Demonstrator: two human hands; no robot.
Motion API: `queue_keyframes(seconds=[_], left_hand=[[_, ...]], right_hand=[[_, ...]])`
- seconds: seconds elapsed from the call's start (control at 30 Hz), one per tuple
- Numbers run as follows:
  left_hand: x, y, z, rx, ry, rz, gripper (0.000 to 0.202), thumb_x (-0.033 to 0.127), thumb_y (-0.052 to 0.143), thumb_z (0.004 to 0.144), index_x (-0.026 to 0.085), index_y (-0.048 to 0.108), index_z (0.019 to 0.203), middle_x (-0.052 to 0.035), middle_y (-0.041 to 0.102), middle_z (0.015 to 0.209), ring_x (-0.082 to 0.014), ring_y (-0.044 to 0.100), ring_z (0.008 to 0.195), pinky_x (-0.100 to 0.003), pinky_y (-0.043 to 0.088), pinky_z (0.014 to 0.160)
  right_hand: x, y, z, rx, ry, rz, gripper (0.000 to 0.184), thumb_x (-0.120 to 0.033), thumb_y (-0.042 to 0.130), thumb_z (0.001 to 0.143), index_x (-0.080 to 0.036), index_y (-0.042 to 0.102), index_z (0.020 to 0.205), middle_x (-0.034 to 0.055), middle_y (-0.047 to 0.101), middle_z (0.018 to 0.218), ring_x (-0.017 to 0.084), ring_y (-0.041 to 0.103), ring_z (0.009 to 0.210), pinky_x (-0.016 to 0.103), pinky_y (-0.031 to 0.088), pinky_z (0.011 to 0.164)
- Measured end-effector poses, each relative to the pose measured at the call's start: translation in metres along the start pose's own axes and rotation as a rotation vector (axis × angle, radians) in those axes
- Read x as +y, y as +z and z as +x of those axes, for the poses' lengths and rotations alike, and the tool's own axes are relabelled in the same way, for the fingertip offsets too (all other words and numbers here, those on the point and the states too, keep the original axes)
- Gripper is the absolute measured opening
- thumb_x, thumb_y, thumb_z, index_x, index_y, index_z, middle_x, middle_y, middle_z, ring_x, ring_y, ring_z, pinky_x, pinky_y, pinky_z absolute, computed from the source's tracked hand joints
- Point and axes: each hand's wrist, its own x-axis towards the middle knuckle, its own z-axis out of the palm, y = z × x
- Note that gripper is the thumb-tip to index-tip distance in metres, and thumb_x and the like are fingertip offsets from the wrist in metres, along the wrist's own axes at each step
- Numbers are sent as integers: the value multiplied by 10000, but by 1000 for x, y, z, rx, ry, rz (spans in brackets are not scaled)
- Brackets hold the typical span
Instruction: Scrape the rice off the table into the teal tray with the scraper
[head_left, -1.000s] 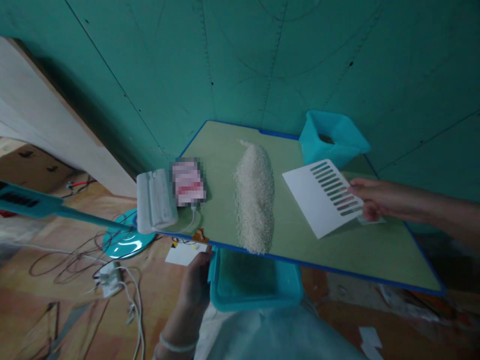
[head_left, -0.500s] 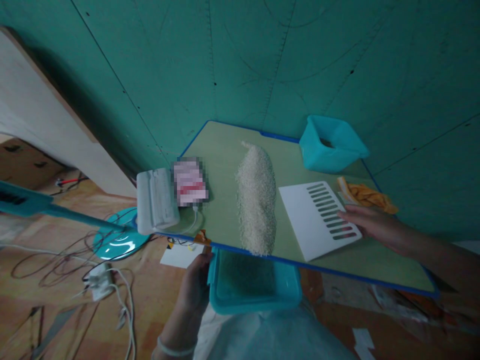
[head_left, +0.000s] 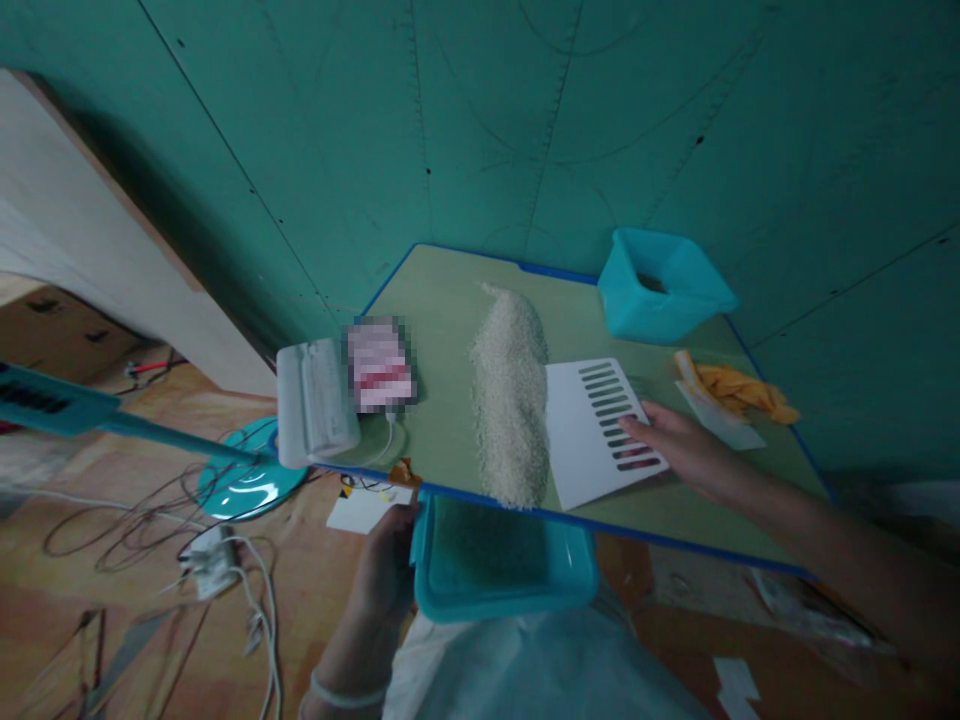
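Observation:
A long heap of white rice [head_left: 510,400] lies across the middle of a green board with a blue rim [head_left: 442,300]. My right hand [head_left: 679,450] grips a white slotted scraper card [head_left: 589,435], whose left edge touches the heap. My left hand [head_left: 386,570] holds a teal container [head_left: 502,560] just under the board's near edge, below the end of the heap.
A second teal tub [head_left: 660,285] stands at the board's far right, with an orange wrapper [head_left: 731,390] beside it. A white device [head_left: 315,400] and a pink packet [head_left: 379,365] sit at the left edge. A teal lamp base [head_left: 244,480] and cables [head_left: 217,560] lie on the floor.
My right hand slid the scraper card leftward across the board until it reached the rice heap, uncovering the orange wrapper. The left hand and container stayed in place.

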Motion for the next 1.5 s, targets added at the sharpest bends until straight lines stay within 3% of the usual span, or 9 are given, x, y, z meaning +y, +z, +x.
queue_keyframes(seconds=[0.37,0.5,0.9,1.13,1.33,1.5], left_hand=[[3,11,2,67,5,-46,191,159,641,392,182,463,327,65,378,294,-73,299,320,-230,265,336],[2,12,1,55,-2,-70,174,141,594,461,175,465,350,58,388,314,-76,312,335,-219,255,349],[-3,11,1,68,14,-43,197,129,542,542,176,468,365,38,410,325,-89,325,332,-231,248,363],[-8,9,-1,9,3,-27,157,133,556,549,190,487,421,34,442,345,-108,353,346,-237,250,373],[-9,10,-2,-46,10,-82,211,113,545,564,199,436,407,50,392,334,-95,317,344,-231,233,368],[-6,5,0,-32,-4,-56,189,145,584,518,184,465,377,48,399,324,-84,315,334,-218,235,343]], right_hand=[[1,13,-17,-156,12,-99,157,-320,519,800,-207,494,906,27,657,843,136,636,632,276,537,588],[7,14,-23,-185,28,-102,228,-372,547,773,-215,487,926,16,650,830,139,631,623,271,526,557],[18,21,-55,-220,78,-56,311,-481,562,745,-232,503,921,41,640,899,170,632,711,319,541,625],[23,20,-73,-272,112,20,377,-499,545,764,-249,499,1041,57,645,995,193,652,757,364,549,672],[13,11,-73,-132,61,-25,320,-449,595,719,-248,534,961,57,656,952,207,653,756,343,556,633],[-2,-1,-51,3,18,-81,285,-402,581,706,-228,537,927,56,661,861,187,640,662,314,536,556]])
